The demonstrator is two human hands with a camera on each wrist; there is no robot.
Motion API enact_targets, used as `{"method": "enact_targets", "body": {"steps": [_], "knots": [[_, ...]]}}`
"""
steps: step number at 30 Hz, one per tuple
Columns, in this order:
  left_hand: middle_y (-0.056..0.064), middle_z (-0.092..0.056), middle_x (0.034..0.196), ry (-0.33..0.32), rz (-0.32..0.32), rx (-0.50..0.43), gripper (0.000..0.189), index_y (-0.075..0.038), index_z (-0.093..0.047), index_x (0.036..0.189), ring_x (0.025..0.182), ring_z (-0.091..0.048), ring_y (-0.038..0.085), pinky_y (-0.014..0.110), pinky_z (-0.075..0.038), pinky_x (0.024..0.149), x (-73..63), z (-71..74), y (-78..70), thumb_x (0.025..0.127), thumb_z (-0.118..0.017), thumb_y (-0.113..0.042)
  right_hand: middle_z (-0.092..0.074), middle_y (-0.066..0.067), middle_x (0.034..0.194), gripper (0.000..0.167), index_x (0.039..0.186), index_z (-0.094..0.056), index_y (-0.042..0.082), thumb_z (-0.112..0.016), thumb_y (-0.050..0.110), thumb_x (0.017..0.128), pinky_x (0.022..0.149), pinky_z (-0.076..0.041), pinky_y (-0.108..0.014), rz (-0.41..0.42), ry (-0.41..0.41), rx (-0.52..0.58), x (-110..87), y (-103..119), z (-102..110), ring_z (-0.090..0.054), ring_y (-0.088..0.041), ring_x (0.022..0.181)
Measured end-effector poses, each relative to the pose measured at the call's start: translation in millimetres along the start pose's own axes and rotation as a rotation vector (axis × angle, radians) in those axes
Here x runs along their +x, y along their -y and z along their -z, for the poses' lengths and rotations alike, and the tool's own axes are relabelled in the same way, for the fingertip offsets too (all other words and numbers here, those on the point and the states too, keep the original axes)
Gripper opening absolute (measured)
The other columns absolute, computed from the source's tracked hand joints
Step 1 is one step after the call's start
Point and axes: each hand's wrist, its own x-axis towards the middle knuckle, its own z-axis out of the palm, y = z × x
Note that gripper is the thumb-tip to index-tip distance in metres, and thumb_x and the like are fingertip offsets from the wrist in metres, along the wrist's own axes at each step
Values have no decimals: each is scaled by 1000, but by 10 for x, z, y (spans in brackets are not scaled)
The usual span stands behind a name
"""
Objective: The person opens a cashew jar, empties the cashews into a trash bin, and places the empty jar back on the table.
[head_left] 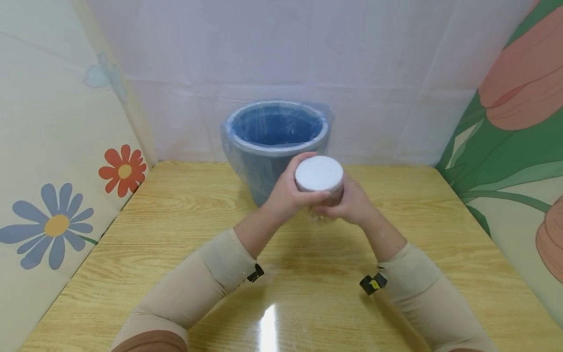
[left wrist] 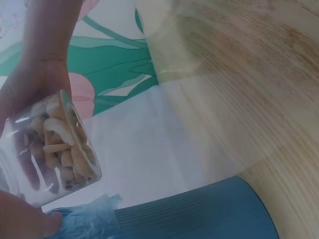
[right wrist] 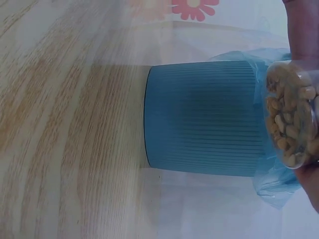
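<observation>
Both hands hold a clear plastic jar [left wrist: 65, 149] in the air, in front of a blue bin. Nuts that look like cashews [right wrist: 291, 117] fill part of it and show through its base and side. A white lid [head_left: 319, 173] covers the top. My left hand [head_left: 286, 195] grips around the lid end, its thumb across the near edge. Lower down, my right hand [head_left: 354, 203] wraps the jar's body from the right; some of its fingers are hidden behind the jar in the head view.
Behind the hands stands the ribbed blue bin [right wrist: 204, 119], lined with a thin translucent bag [head_left: 233, 146] folded over its rim. The wooden table [head_left: 176, 205] meets a white sheet [head_left: 374, 98] at the back. Flower-printed panels [head_left: 519, 161] flank both sides.
</observation>
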Motion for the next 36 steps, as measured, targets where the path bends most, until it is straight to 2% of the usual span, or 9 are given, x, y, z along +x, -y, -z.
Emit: {"method": "enact_targets", "body": {"steps": [4,9,13,18,22,25,28,36], "knots": [[3,-49,127,-11,14,33,86,-31,-39,133,113,-49,20,39,-42,95,1,-1,21,62,-84,-16,-43,-17,130,89,136,-30,1,-80,1,63,100,-37,-45,-22,-2,-15,-9,15,15,-42,-30,118],[1,-47,130,46,-5,65,89,-33,-36,136,115,-47,18,37,-41,96,5,43,40,63,-84,-19,-44,-14,130,90,136,-32,4,-82,5,61,102,-34,-45,14,19,-11,-24,28,67,-42,-28,118],[3,-45,132,141,-68,21,89,-28,-32,140,115,-48,19,37,-40,97,31,118,53,67,-80,-11,-44,-15,130,90,135,-33,3,-82,3,60,104,-30,-48,38,46,15,-23,36,98,-41,-29,119],[12,-41,135,279,-165,-111,88,-14,-26,144,118,-45,25,38,-38,100,69,193,85,69,-71,1,-43,-15,132,93,136,-32,2,-82,-1,58,106,-28,-48,30,66,45,-29,36,120,-39,-29,121],[16,-36,139,366,-228,-177,93,-7,-22,144,122,-41,27,38,-35,103,104,223,132,67,-73,-4,-44,-17,132,96,136,-33,0,-83,-1,54,105,-29,-48,46,91,54,-44,38,136,-40,-30,121],[17,-35,140,416,-234,-213,95,-6,-23,144,123,-40,29,40,-36,102,124,235,153,66,-77,-10,-45,-18,130,95,134,-34,-3,-82,-2,52,104,-31,-48,70,113,60,-54,42,148,-42,-31,119],[17,-37,137,427,-232,-217,93,-6,-27,142,121,-41,29,41,-38,101,136,228,159,65,-79,-14,-45,-19,129,94,134,-33,-4,-82,-3,53,103,-32,-46,89,130,70,-57,29,162,-43,-29,118],[15,-43,133,336,-269,-160,91,-5,-34,138,116,-47,28,40,-41,98,118,193,151,61,-80,-21,-42,-19,130,92,135,-31,-5,-78,-3,56,102,-36,-39,113,167,128,-56,3,168,-43,-22,118]]}}
